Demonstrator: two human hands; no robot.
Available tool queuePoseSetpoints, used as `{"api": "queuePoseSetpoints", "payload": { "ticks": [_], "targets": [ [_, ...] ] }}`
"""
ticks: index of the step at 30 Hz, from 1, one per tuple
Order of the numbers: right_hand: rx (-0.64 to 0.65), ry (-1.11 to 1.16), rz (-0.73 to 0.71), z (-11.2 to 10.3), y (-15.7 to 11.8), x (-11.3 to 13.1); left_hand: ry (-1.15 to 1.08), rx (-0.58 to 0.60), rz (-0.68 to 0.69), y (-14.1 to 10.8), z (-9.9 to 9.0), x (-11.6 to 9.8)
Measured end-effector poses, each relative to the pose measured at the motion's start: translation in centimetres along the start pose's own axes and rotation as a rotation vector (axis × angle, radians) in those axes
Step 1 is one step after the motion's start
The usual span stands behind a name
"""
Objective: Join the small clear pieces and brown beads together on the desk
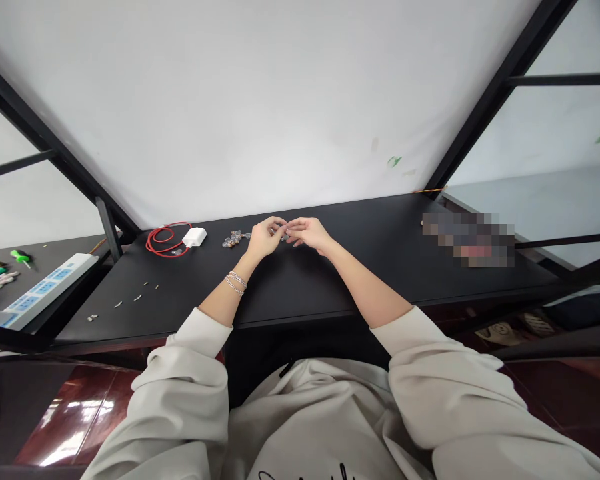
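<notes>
In the head view, the left hand (266, 239) and right hand (309, 235) meet over the surface (300, 287), fingers drawn together around a small clear piece (284, 238). Which hand clamps it, and its long axis, cannot be told. The small-parts pile (234, 239) lies just left, nearer the left hand.

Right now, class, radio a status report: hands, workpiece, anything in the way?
Left hand and right hand close together. Small piece showing between them, grip unclear. Pile of small parts beside left hand, apparently not blocking.
</notes>
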State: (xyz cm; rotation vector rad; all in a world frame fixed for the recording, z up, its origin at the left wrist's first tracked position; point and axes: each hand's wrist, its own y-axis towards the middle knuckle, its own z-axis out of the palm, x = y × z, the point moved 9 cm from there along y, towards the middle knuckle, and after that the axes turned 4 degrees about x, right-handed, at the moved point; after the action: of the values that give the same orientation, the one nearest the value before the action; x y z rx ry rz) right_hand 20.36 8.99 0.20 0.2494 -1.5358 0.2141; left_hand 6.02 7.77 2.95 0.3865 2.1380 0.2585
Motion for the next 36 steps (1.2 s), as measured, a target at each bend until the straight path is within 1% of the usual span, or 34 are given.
{"api": "queuePoseSetpoints", "payload": {
  "ticks": [4,13,18,22,27,31,36],
  "targets": [
    [-0.047,-0.063,-0.035,-0.5,0.2,0.2,-0.006,-0.004,-0.015,0.0,0.0,0.1],
    [-0.02,-0.015,-0.005,-0.3,0.0,0.1,-0.018,0.057,0.049,-0.3,0.5,-0.7],
    [-0.012,0.003,0.015,-0.2,-0.1,0.0,-0.025,0.045,0.024,-0.2,0.5,-0.4],
    [-0.012,0.001,0.017,-0.1,-0.1,-0.1,-0.013,0.023,-0.016,0.0,0.4,0.3],
    [-0.016,-0.101,-0.008,-0.2,0.0,0.1,0.013,0.105,-0.047,0.2,1.2,1.2],
    [-0.036,-0.152,-0.022,-0.5,-0.2,0.5,0.028,0.097,-0.044,0.1,1.2,1.2],
    [-0.032,-0.224,-0.031,-0.3,-0.1,0.5,0.041,0.085,-0.042,0.2,1.2,1.3]
  ]
}}
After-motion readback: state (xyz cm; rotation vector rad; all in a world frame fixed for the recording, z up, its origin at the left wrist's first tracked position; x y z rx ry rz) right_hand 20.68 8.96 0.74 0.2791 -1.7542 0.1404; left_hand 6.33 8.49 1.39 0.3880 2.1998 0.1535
